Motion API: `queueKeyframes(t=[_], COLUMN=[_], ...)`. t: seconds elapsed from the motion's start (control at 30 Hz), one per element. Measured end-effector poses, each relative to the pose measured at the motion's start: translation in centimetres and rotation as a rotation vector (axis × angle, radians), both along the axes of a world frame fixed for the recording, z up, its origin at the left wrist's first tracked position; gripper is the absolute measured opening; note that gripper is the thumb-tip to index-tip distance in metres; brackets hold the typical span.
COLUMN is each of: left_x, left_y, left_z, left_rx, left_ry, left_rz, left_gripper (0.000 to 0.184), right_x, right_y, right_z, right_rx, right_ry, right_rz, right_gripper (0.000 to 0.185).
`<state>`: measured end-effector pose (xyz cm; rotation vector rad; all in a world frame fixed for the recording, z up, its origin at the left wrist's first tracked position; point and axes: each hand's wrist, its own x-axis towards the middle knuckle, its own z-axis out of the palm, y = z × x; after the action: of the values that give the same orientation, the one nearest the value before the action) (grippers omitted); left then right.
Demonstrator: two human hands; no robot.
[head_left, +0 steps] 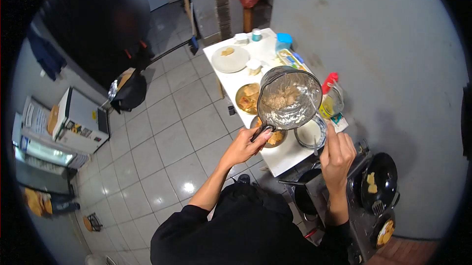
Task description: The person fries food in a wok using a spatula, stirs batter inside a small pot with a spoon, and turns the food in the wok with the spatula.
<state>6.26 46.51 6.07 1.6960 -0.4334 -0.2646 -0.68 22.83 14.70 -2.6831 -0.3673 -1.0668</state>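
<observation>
My left hand [242, 148] grips the handle of a pot [315, 113], which is raised over the table and tilted so its inside faces me. A lump of pale brown, doughy mixture [282, 98] lies in it, and whitish residue streaks its walls. My right hand [338, 154] is closed beside a bowl of white batter [309, 133]; what its fingers hold, if anything, I cannot make out. A spoon [315, 151] rests in that bowl. Partly behind the pot are a bowl of browned food pieces [247, 100] and another bowl of orange-brown pieces [276, 139].
On the white table [282, 160] stand a plate [236, 62], a blue-lidded container [283, 42] and a red-capped bottle [330, 82]. To the right, a wok [388, 174] with food and a spatula [378, 208] sits on the stove, near another pan [384, 231]. A grey wall [393, 68] borders the table.
</observation>
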Motion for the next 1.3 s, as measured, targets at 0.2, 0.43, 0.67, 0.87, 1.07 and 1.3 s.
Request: queueKeyframes(t=[0.2,0.43,0.67,0.87,1.07,1.3], left_x=[-1.1,-4.0,-9.3,-12.1,-14.2,-17.1], left_y=[3.7,8.7,12.3,13.4,14.0,13.1], left_z=[-0.3,-0.7,-0.3,-0.9,-1.8,-0.3], left_rx=[-0.001,-0.091,-0.177,-0.261,-0.395,-0.38], left_ry=[-0.037,-0.084,0.068,0.033,0.138,0.047], left_rz=[0.159,0.416,0.525,0.527,0.607,0.804], left_gripper=[0.043,0.036,0.035,0.034,0.033,0.029], right_x=[4.3,5.3,6.8,6.6,5.7,5.1], right_y=[3.7,8.3,13.7,16.5,17.2,18.8], right_z=[0.5,-0.6,0.0,-1.2,-1.5,-0.6], right_rx=[0.008,0.009,0.076,0.091,0.046,0.097], right_ry=[-0.051,-0.002,-0.021,0.001,0.046,0.006], right_rz=[0.173,0.46,0.698,0.82,0.909,1.006], right_gripper=[0.048,0.05,0.052,0.054,0.052,0.05])
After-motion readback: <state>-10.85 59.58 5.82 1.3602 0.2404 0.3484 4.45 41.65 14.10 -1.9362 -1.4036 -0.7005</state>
